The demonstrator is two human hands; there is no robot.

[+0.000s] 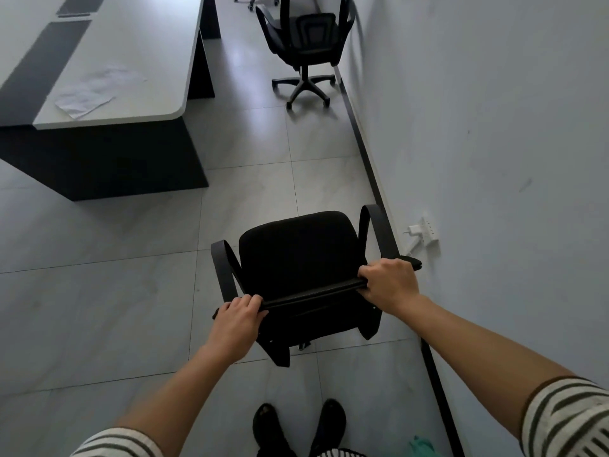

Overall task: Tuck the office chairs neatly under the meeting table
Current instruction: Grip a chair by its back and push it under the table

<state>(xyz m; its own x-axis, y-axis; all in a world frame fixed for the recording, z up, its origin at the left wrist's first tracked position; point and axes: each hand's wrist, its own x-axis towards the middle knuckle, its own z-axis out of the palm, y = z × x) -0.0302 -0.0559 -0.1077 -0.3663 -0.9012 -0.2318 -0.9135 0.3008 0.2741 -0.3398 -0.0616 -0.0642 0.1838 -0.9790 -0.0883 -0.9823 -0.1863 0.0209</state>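
A black office chair (298, 252) with curved armrests stands right in front of me, its seat facing away toward the room. My left hand (235, 319) grips the left end of its backrest top edge. My right hand (390, 282) grips the right end of the same edge. The meeting table (131, 54), white-topped with dark panels and a dark base, stands to the upper left, apart from this chair. A second black office chair (304, 41) on a five-star wheeled base stands farther off by the wall.
A white wall (478, 127) with a dark skirting strip runs along the right, close to the chair's right armrest. A wall socket with a plug (426, 230) sits low on it. Crumpled paper (89, 92) lies on the table. More chair wheels (255, 0) show at the top. Tiled floor lies between chair and table.
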